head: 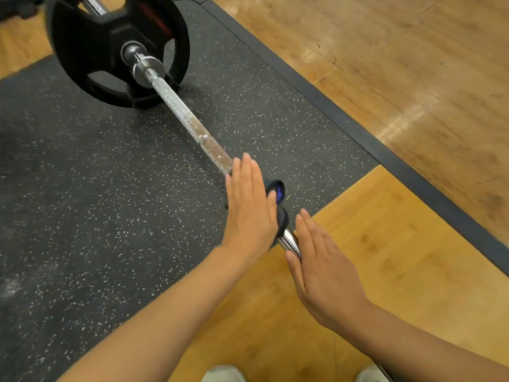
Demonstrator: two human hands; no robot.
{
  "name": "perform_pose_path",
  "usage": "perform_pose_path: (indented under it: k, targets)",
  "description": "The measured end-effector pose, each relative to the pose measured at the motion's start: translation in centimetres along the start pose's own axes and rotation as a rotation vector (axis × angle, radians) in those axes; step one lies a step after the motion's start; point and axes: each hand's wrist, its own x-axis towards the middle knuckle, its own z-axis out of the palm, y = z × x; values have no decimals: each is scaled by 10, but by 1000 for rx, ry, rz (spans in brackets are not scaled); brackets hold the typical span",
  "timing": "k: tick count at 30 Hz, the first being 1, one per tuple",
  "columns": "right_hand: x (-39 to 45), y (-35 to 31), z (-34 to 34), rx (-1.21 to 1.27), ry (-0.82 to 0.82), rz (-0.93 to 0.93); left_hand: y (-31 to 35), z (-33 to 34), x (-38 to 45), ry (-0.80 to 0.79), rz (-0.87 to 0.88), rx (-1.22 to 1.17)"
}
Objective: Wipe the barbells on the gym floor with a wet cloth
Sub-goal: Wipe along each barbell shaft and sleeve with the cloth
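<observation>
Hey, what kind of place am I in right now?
Most likely a gym's weightlifting area: a barbell carrying a black weight plate lies on a speckled rubber mat set into a wooden floor.

A gym: speckled rubber mat (pixel 82 188), wooden lifting platform (pixel 385 257), barbell (pixel 187 117) with black plate (pixel 91 51).

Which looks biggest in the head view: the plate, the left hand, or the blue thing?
1. Plate, though farther away.
2. Left hand, enlarged by nearness.
3. Blue thing, partly hidden by that hand.
</observation>
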Motion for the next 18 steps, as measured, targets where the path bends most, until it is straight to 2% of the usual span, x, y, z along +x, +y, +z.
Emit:
perform_pose_path:
  k: [2, 4, 8, 11, 15, 18]
  targets:
    - [0, 0, 1, 5, 3, 5, -1, 3, -10, -4, 91, 6]
    - [-1, 0, 0, -10, 9, 2, -9, 2, -2, 17, 112, 43]
    - [-1, 0, -1, -17, 26, -9, -26, -3, 26, 64, 65, 75]
    - [-1, 0, 0, -40, 34, -16, -13, -1, 12, 85, 36, 20]
    - [1, 1, 5, -87, 54, -36, -9, 4, -6, 36, 230, 92]
    - [1, 1, 4, -125, 61, -39, -26, -6, 21, 56, 148, 129]
